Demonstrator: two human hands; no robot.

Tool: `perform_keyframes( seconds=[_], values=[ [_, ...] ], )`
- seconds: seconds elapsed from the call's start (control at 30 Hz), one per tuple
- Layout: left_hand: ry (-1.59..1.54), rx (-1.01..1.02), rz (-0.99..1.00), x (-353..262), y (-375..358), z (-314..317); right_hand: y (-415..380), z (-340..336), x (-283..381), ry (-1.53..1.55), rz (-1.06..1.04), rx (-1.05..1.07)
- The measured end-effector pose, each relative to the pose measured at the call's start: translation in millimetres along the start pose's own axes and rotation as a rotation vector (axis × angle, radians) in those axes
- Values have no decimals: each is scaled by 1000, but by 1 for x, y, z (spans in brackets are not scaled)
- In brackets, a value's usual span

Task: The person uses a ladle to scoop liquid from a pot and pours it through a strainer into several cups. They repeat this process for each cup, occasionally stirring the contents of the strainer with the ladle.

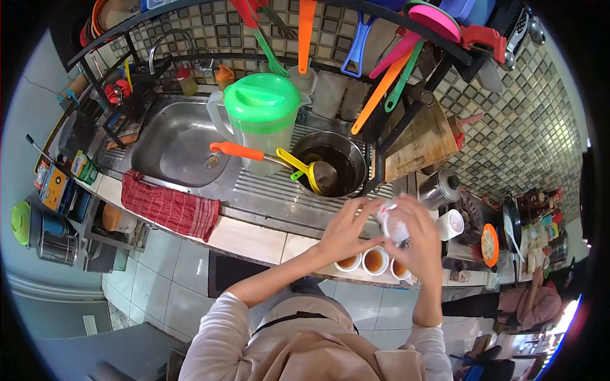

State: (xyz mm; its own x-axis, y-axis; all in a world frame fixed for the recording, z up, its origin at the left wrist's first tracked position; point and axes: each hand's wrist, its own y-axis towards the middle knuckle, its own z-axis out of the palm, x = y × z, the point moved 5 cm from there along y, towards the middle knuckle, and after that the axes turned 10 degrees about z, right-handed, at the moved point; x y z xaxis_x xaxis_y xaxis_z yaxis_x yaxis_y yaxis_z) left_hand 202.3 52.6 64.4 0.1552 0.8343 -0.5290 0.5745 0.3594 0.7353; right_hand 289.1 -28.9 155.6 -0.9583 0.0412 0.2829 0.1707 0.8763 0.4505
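Observation:
A whitish, partly see-through plastic thing with small red marks (396, 228) is between my two hands, above the counter edge. Around its right side curl the fingers of my right hand (419, 232). My left hand (349, 228) has its thumb and fingertips at the left side of it. Whether it is a cup or a small pack I cannot tell. Just below the hands, white cups of brown liquid (375, 260) stand in a row along the counter's front edge. Beyond my left hand, a yellow strainer (322, 176) rests over a metal pot of dark liquid (340, 149).
A green-lidded pitcher (262, 108) stands between the steel sink (184, 146) and the pot. A red cloth (170, 206) hangs over the counter edge. At right are a white cup (450, 224), a lidded metal pot (440, 189) and an orange plate (489, 245). Another person (530, 301) is farther right.

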Motion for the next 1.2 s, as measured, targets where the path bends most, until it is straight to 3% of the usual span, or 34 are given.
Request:
perform_keyframes(
  seconds=[0.2, 0.4, 0.53, 0.77, 0.97, 1.2],
  values=[
    [36, -10, -54, 13, -57, -38, -7, 51, 47, 329, -71, 144],
    [29, -37, -407, 47, -127, -67, -15, 80, 55, 563, 87, 127],
    [12, 53, -507, 55, -150, -69, -24, 90, 45, 597, 211, 63],
    [7, 123, -522, 62, -159, -60, -40, 98, 37, 645, 351, 76],
    [-25, 93, -486, 50, -155, -61, -38, 96, 34, 630, 306, 82],
    [51, 36, -596, 40, -164, -60, -39, 97, 38, 686, 221, 199]
  ],
)
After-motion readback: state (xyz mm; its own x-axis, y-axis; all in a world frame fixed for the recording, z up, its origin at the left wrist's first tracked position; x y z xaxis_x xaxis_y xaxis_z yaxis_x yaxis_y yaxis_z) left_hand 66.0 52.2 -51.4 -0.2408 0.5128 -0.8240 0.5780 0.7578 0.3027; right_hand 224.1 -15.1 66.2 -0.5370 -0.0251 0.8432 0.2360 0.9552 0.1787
